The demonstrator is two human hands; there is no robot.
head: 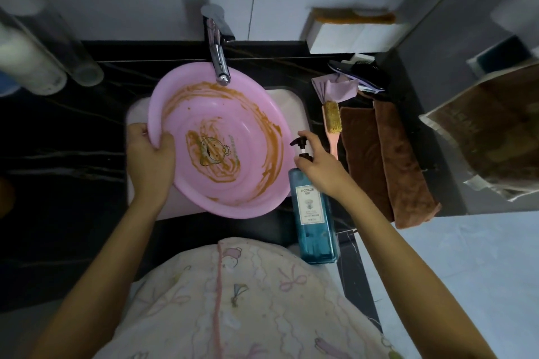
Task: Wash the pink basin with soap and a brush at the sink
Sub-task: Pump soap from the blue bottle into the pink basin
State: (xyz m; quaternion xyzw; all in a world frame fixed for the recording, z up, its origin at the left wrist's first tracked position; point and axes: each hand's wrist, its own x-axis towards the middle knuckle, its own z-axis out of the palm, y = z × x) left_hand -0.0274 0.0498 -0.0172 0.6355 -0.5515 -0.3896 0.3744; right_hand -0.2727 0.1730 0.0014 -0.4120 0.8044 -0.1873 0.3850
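While the left hand (150, 154) grips the pink basin (233, 178) by its rim, the right hand (316, 166) pinches the soap bottle (313, 213) at its pump.

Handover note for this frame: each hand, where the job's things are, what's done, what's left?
Left hand: grips the basin rim; the basin sits tilted in the sink, under the tap.
Right hand: holds the pump of the soap bottle, which stands on the counter by the sink.
Brush: lies on the counter right of the sink, untouched.
Done: basin in the sink.
Left: orange-brown smears coat the inside; soap, scrub, rinse.
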